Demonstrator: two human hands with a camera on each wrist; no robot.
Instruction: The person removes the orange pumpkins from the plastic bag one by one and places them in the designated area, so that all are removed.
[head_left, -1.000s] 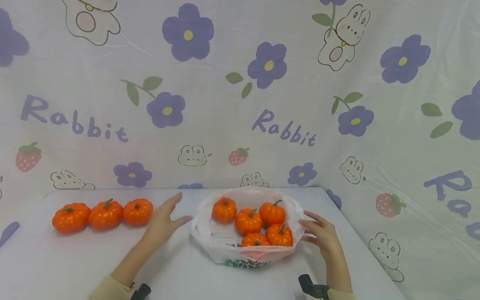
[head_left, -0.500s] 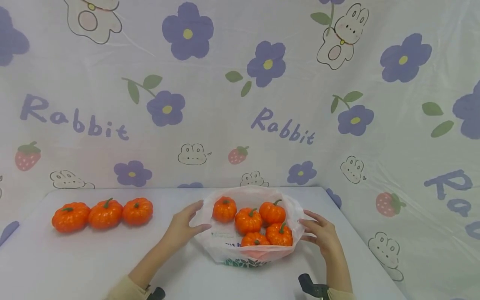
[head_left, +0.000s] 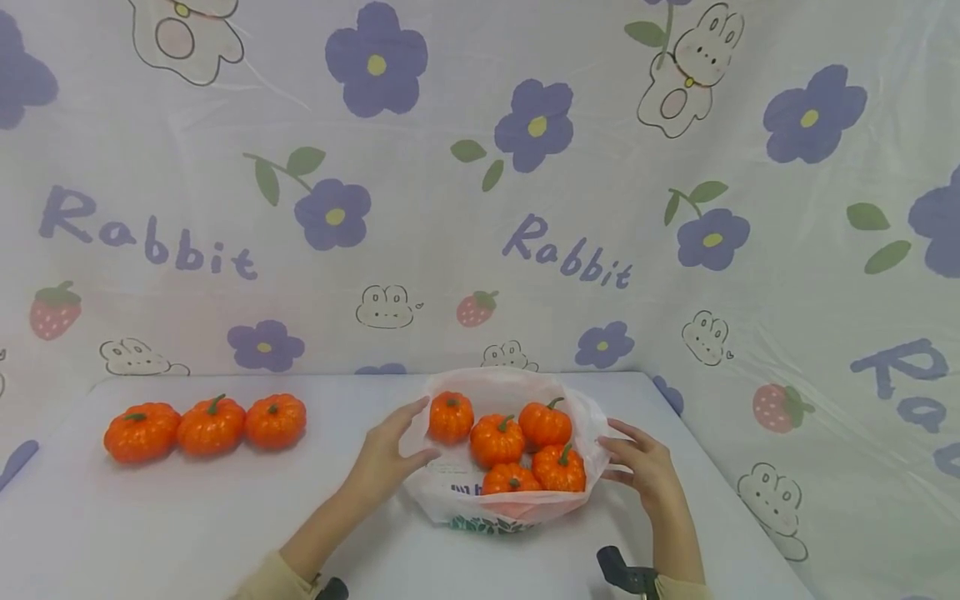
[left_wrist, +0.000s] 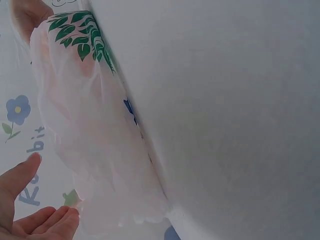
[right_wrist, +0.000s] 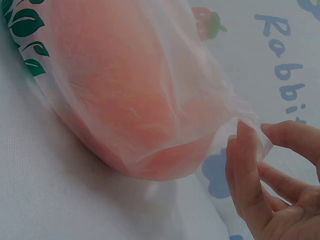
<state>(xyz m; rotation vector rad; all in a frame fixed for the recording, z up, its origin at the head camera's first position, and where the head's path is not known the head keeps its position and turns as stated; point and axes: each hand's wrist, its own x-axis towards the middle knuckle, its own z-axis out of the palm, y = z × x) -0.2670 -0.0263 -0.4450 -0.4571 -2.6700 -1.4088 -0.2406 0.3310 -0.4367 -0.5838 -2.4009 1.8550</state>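
A white plastic bag (head_left: 442, 510) printed with green leaves lies on the table, its mouth spread wide. Several small orange pumpkins (head_left: 497, 442) with green stems sit inside. My right hand (head_left: 643, 467) pinches the bag's right edge; the right wrist view shows the thin film (right_wrist: 250, 117) between thumb and fingertips. At the bag's left rim is my left hand (head_left: 386, 454), thumb and fingers spread apart. Its fingertips (left_wrist: 71, 214) touch or almost touch the film in the left wrist view, with no grip to be seen.
Three more pumpkins (head_left: 212, 428) stand in a row at the table's left rear. The white table (head_left: 187, 533) meets a hanging cloth (head_left: 420, 192) printed with flowers and rabbits behind and on the right.
My left hand has moved right, from beside the row of pumpkins to the bag's left rim, and that rim has shifted slightly inward. My right hand has stayed at the bag's right edge.
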